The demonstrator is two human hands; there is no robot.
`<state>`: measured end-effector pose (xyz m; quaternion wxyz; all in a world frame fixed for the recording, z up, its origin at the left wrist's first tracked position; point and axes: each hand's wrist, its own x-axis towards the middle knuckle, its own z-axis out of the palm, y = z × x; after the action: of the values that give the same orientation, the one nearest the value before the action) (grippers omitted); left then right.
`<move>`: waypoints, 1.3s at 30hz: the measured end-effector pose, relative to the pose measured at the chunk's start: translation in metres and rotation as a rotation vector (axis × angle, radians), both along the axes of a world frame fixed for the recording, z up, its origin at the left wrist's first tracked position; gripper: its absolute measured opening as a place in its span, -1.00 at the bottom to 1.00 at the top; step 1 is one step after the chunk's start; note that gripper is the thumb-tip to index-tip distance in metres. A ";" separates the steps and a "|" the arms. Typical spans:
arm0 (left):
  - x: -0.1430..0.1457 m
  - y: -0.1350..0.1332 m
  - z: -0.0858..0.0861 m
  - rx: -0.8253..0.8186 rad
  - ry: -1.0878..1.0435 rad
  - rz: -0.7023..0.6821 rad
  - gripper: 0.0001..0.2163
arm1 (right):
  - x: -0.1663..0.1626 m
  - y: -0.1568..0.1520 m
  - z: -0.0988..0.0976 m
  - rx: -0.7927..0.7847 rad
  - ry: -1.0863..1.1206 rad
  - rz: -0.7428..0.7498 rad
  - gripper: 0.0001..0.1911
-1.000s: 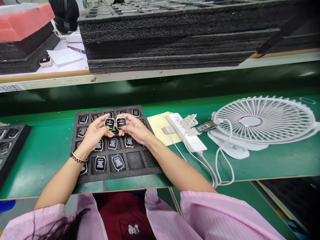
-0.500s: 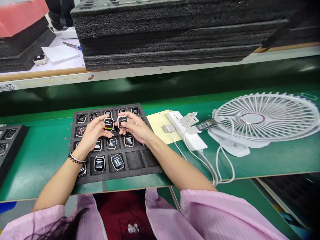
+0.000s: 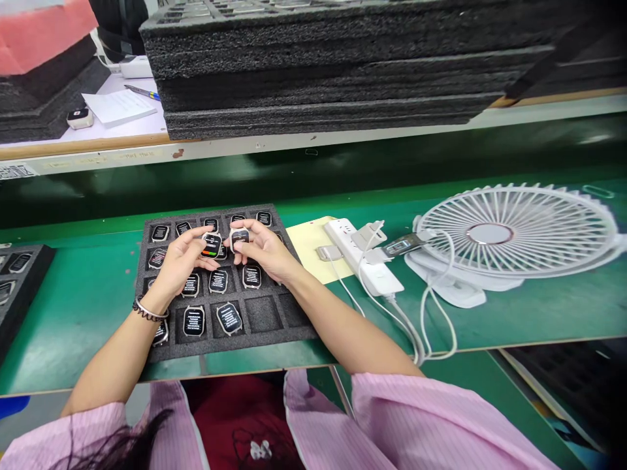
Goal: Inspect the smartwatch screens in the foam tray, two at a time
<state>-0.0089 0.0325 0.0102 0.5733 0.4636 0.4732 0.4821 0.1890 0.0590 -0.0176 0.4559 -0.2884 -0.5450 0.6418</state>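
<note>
The left hand grips one watch, the right hand a second watch, side by side above a foam tray of further watches. A power strip lies between tray and fan.

A green workbench, stacked foam trays and rows of smartwatches mark an electronics workshop.
</note>
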 end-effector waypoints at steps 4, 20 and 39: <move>-0.001 0.000 -0.001 0.050 0.047 -0.021 -0.61 | 0.000 -0.001 0.000 0.013 -0.012 -0.001 -0.52; 0.006 -0.010 0.001 0.079 0.122 -0.213 -0.47 | 0.003 0.009 -0.003 0.004 0.088 -0.032 -0.42; 0.083 -0.082 -0.025 0.479 0.930 -0.295 -0.83 | 0.008 0.015 -0.006 0.007 0.139 -0.039 -0.37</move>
<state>0.0743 -0.0498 -0.0144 0.2433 0.8071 0.4839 0.2349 0.1973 0.0741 -0.0236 0.5061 -0.2521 -0.5084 0.6495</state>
